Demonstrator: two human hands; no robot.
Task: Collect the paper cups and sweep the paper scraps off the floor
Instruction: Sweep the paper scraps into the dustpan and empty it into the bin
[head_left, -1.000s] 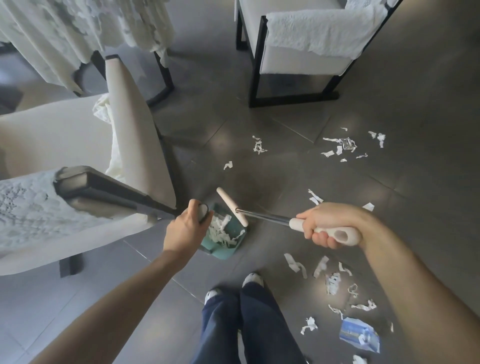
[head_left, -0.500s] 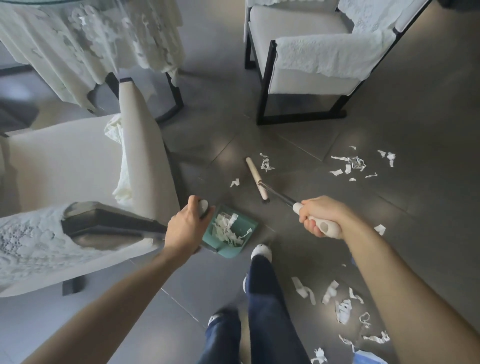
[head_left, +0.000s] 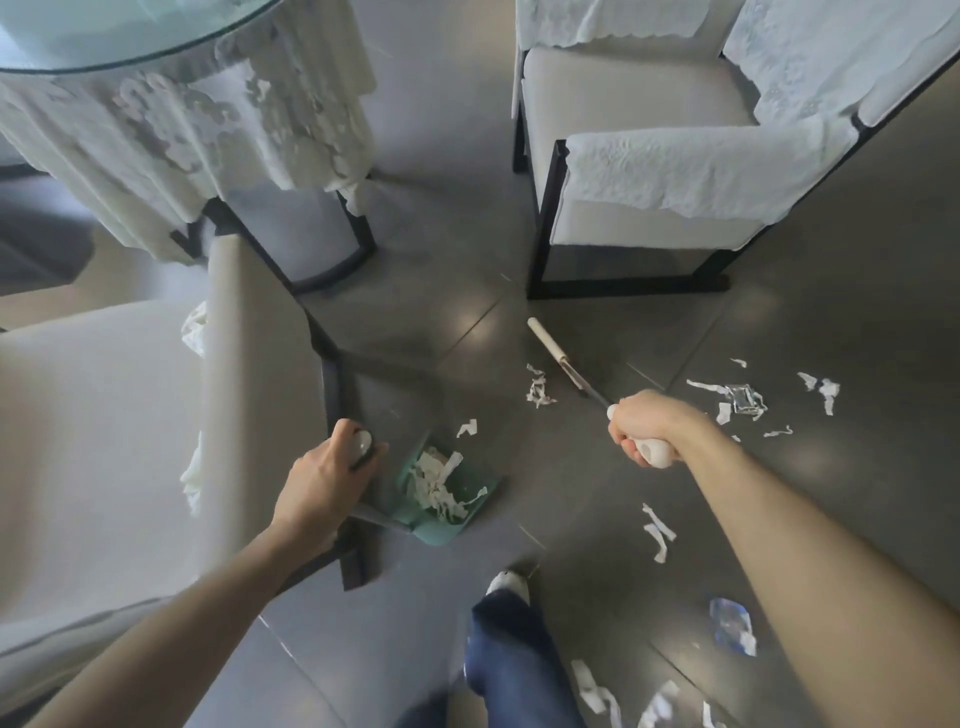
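My left hand (head_left: 324, 480) grips the upright handle of a green dustpan (head_left: 452, 525) on the floor, which holds a heap of white paper scraps (head_left: 436, 480). My right hand (head_left: 644, 423) grips the white handle of a broom; its cream head (head_left: 548, 345) rests on the floor ahead, just beyond a small clump of scraps (head_left: 537, 387). One loose scrap (head_left: 467, 427) lies in front of the pan. More scraps (head_left: 737, 402) are scattered to the right and some (head_left: 658, 530) lie near my feet. A crumpled blue-and-white piece (head_left: 733, 625) lies at the lower right.
A cream armchair (head_left: 130, 415) with a black frame stands tight on my left, touching the dustpan area. A second armchair (head_left: 649, 156) stands ahead right. A glass table with a lace cloth (head_left: 182, 104) is at the upper left. My leg and shoe (head_left: 506, 623) are below.
I have stepped forward. The broom head has swung away from the dustpan, out past the clump of scraps. The dustpan stays in my left hand's grip.
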